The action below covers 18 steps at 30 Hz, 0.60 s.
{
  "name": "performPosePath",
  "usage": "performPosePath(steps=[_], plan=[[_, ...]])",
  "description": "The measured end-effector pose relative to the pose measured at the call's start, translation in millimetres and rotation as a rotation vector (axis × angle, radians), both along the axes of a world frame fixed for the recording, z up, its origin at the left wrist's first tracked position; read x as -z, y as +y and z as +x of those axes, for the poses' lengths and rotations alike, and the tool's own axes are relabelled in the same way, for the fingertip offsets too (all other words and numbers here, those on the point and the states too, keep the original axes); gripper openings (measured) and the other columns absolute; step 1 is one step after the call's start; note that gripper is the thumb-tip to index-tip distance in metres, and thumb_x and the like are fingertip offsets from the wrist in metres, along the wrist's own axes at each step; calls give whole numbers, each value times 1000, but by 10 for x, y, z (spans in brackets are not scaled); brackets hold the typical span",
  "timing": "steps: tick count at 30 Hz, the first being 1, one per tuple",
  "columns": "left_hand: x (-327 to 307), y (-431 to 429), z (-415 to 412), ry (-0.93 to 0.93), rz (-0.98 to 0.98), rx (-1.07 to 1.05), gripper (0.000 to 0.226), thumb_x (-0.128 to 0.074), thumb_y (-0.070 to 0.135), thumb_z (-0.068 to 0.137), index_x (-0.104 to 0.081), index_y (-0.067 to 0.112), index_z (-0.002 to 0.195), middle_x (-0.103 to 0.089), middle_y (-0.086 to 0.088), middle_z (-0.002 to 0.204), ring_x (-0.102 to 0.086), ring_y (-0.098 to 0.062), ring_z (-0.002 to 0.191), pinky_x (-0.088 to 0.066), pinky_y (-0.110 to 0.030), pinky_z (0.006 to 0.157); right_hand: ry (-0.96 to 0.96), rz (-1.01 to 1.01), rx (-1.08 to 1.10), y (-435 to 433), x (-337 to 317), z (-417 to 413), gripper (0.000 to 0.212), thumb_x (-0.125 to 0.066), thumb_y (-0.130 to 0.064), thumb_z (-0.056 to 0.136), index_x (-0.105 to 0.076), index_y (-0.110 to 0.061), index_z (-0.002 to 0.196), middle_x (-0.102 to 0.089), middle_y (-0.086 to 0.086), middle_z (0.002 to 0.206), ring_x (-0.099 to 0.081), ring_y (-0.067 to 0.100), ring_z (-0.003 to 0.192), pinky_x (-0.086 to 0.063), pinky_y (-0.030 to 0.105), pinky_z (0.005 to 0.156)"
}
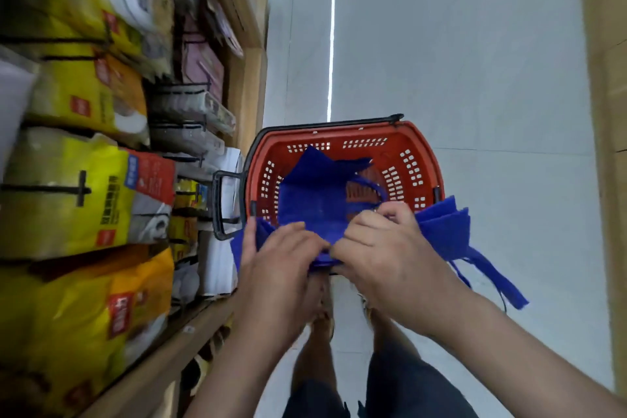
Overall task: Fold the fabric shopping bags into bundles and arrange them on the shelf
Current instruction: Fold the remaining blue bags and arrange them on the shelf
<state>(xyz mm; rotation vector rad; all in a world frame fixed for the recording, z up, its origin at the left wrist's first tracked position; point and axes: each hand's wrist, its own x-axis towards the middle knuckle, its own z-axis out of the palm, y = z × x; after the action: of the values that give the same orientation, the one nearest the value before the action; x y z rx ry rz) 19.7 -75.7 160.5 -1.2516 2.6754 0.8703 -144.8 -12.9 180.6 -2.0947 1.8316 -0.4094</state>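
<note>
A blue fabric shopping bag (441, 231) is stretched between both hands above the near rim of a red plastic basket (412, 159). My left hand (281, 258) pinches its left part. My right hand (383, 248) grips its middle, with folded layers fanning out to the right and blue handles (492, 276) hanging down. More blue fabric (315, 193) lies inside the basket, which stands on the floor.
A wooden shelf unit (176, 346) runs along the left, packed with yellow and orange packages (68, 193) behind black wire rails. The basket's black handle (222, 204) points at the shelf. Pale tiled floor (475, 61) stretches ahead. My legs and feet (322, 319) are below the hands.
</note>
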Motion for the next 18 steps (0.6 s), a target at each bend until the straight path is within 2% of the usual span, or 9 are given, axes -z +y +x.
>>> performPosePath(steps=[2,4,7,9,11,12,14,16,18], plan=[[-201,-4,119,101,57,-99,23,-51,26,82,-69,28,97,-69,14,96,-64,-12,97,-24,-46,116,-1,18,101,54,-265,-172,34,-75,-44,75,-61,-28,103,-60,-8,95,-57,17,98,-31,41,92],[-477,54,239,194,92,-171,22,-50,21,86,-68,28,95,-68,16,92,-63,-11,88,-46,-41,95,14,190,221,103,-510,-462,80,-75,-64,62,-44,-41,133,-52,-8,123,-47,16,120,-24,41,101],[-954,241,372,384,180,-459,27,-55,17,86,-66,40,95,-67,20,86,-63,-1,80,-49,-21,69,-195,463,343,159,-742,-893,104,-81,-58,55,-21,-60,140,-45,-16,136,-42,8,126,-30,39,105],[-1209,405,415,512,285,-700,34,-60,9,90,-69,42,88,-70,22,79,-64,3,73,-48,-14,65,-464,599,309,157,-799,-1044,85,-88,-36,63,-41,-57,131,-59,-25,119,-56,0,113,-45,27,95],[-1403,571,471,607,332,-926,31,-58,-2,93,-70,27,90,-73,18,79,-64,5,71,-50,-14,63,-491,562,252,90,-815,-1040,30,-81,-22,77,-65,-32,101,-68,-24,83,-63,-2,81,-47,13,71],[-1493,646,519,637,341,-1020,28,-56,-4,93,-67,22,95,-74,15,82,-66,3,73,-51,-13,64,-464,506,263,42,-854,-995,11,-76,-20,83,-65,-23,84,-65,-19,66,-58,0,66,-42,11,61],[-1630,801,666,652,361,-1167,25,-57,0,94,-61,21,106,-74,7,96,-69,-6,85,-54,-22,69,-434,374,253,-70,-1000,-830,17,-67,-23,90,-63,-23,73,-61,-13,60,-55,6,61,-41,15,60],[-1711,991,887,362,242,-1209,33,-64,9,92,-51,27,117,-71,2,108,-68,-22,97,-51,-38,73,-292,285,127,-177,-1247,-581,18,-61,-30,92,-61,-29,75,-61,-8,66,-58,17,70,-45,31,74],[-1809,1221,1061,-59,-5,-1157,63,-69,9,83,-40,23,138,-62,-6,125,-59,-34,112,-45,-42,80,-128,166,-90,-263,-1515,-269,28,-59,-31,94,-49,-34,68,-49,-9,63,-51,24,72,-38,40,74]])
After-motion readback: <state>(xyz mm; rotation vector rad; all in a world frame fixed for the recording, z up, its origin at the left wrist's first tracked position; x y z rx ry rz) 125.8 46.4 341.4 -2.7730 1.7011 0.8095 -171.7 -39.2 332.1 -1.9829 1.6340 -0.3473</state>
